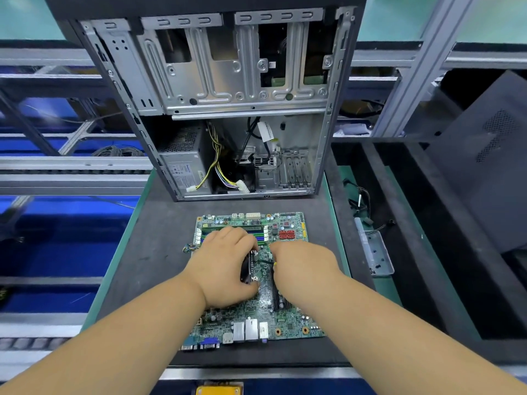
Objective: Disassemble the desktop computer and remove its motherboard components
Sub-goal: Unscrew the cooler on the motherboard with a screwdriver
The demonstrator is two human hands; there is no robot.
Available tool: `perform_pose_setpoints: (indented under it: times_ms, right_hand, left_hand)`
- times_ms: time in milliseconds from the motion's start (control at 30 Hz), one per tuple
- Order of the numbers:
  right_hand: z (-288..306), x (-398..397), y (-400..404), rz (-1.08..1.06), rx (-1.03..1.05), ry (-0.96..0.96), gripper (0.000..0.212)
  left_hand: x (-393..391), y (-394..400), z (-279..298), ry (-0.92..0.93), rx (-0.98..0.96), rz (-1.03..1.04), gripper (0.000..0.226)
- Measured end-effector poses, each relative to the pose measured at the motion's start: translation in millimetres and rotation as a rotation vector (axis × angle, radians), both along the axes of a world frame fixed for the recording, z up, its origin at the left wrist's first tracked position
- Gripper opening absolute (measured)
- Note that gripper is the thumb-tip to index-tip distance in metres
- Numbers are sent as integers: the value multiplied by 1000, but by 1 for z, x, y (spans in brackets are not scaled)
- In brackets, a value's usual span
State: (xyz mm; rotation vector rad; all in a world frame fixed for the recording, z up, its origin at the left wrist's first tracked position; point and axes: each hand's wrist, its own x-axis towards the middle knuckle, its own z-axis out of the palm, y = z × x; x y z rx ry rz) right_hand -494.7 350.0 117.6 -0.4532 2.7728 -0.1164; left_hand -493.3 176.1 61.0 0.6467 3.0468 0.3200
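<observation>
Head view: the motherboard [258,280] lies mid-surface, in front of the emptied case [216,104]. The left hand [225,266] grips the black cooler bracket [248,266]; the right hand [302,266] pinches a thin tool [266,262]. A slip could gouge traces.

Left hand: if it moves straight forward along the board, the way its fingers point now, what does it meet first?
Probably the memory slots at the far end of the motherboard, just past the left hand; depth is unclear. The computer case stands farther on.

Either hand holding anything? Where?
Left hand grips the black cooler block on the motherboard from above. Right hand: thin tool, grip hidden.
</observation>
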Motion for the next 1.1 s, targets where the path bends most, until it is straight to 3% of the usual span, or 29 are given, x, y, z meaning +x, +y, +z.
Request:
perform_pose_setpoints:
  times_ms: [133, 200, 367, 500, 567, 867, 1100]
  right_hand:
    - [6, -12, 4, -61, -18, -45, 11]
    - [10, -16, 14, -151, -163, -54, 18]
    - [17, -22, 36, -280, -564, 112, 14]
    - [22, -22, 36, -334, -1038, 238, 13]
    - [23, -20, 32, -321, -1127, 297, 25]
    - [20, -17, 6, -125, -826, 407, 27]
    - [24, -15, 4, -112, -812, 401, 27]
  left_hand:
    - [-2, -2, 3, -42, -35, -8, 70]
    - [-5, -3, 6, -91, 11, -5, 74]
    - [-21, 2, 10, -210, 233, 224, 21]
    - [-23, 9, 1, -154, 295, 398, 12]
    - [-21, 9, -2, -123, 291, 380, 12]
    - [-20, 6, -1, -90, 308, 347, 18]
    - [-21, 7, -4, -90, 321, 332, 15]
